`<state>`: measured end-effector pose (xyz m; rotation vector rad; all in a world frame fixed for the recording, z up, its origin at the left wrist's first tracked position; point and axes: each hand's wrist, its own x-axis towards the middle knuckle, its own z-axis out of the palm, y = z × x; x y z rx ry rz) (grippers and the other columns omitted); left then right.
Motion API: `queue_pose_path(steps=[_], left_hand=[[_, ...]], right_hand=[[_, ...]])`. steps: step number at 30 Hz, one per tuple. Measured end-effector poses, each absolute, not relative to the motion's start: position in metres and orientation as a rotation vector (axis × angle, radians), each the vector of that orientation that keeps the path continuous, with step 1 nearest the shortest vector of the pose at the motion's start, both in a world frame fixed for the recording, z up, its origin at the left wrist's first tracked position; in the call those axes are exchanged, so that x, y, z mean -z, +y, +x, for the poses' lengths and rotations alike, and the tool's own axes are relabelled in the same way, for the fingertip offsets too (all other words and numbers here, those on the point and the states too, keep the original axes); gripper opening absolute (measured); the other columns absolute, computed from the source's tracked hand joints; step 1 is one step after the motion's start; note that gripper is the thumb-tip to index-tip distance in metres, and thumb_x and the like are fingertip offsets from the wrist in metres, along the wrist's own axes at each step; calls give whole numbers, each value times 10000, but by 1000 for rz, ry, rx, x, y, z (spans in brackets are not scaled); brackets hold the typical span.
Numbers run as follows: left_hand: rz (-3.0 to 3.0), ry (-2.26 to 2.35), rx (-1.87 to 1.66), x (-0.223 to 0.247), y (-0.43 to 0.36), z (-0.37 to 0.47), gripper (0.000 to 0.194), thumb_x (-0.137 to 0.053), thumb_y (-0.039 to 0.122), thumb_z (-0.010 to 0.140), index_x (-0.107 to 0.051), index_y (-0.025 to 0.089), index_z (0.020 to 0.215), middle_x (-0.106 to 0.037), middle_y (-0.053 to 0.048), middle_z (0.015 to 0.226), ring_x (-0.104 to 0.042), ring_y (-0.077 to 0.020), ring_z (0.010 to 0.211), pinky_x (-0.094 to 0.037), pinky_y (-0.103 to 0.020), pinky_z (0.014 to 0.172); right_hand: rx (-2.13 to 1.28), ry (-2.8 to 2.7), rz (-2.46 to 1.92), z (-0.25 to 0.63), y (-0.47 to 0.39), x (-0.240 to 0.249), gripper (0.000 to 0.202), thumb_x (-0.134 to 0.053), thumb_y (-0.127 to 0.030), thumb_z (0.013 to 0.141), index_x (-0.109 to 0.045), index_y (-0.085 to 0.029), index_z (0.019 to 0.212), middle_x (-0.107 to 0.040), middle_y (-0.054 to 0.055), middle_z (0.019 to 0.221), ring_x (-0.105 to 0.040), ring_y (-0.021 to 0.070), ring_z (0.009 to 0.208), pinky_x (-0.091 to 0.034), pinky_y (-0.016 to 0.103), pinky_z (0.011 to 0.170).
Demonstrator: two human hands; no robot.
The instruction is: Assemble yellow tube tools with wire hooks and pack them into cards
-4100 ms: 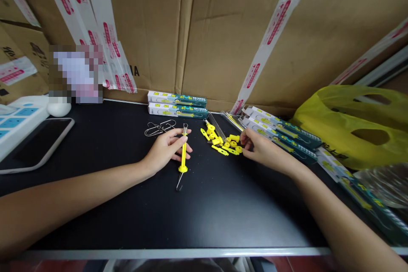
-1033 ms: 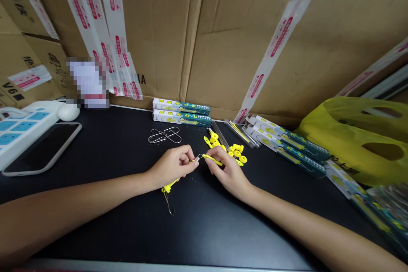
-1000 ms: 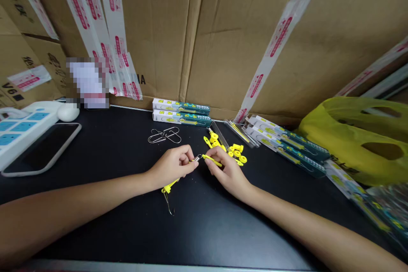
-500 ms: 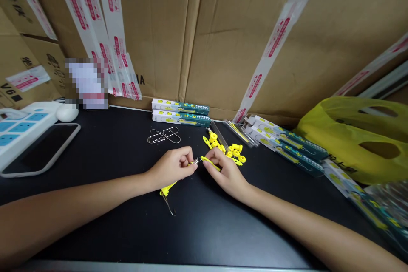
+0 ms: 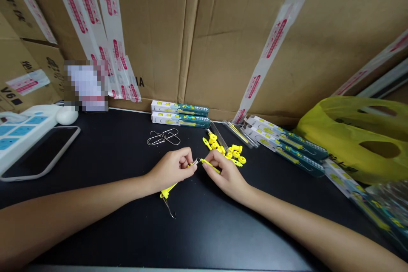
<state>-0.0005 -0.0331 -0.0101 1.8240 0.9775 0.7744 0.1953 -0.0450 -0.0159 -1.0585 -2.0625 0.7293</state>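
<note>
Slim yellow plastic tube with a metal hook (image 5: pixel 168 190) slants over the tabletop, hook toward the near edge, metal-capped end up and rightward, its middle hidden by the left hand (image 5: pixel 174 168) closed around it. The right hand (image 5: pixel 225 175) pinches a narrow yellow plastic tab (image 5: pixel 211 166) at that end. Beyond lie loose yellow plastic parts (image 5: pixel 236 148), bent steel wire hooks (image 5: pixel 163 137) and green-and-white cardboard boxes (image 5: pixel 181 120), on a black tabletop (image 5: pixel 204 238) before taped brown cardboard (image 5: pixel 153 29).

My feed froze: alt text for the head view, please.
The left hand holds a hooked yellow tube, its ring by a yellow tab pinched in the right hand. Beyond, on a black table, lie yellow parts, bent wires and boxes.
</note>
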Motion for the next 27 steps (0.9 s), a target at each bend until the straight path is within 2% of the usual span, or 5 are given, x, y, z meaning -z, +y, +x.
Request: queue_pose_path(steps=[7,11,27], left_hand=[[1879,1000,-767,8,-36,-2,177,-519,334,839,-444,191,767,-408,87,531,-366,-65,483,-262,-184,469],[1883,993,-760,4,-39,-1,209,-441,383,887,-454,196,795,-391,85,527,-371,-70,479,-246,-190,468],[1926,998,-694,1,-40,-1,184,-438,323,874,-424,194,744,-425,74,536,-391,-79,492,-259,-193,473]], right_hand=[[-657,-2091,-1046,196,-46,16,93,-462,-224,898,-437,-205,811,-400,-70,580,-375,90,500,-296,214,497],[-614,-2114,-1037,195,-47,17,84,-459,-219,901,-449,-203,819,-410,-64,596,-385,90,512,-308,210,509],[-613,-2239,-1045,196,-48,14,74,-422,-229,906,-441,-214,835,-449,-43,615,-439,112,533,-336,231,534]])
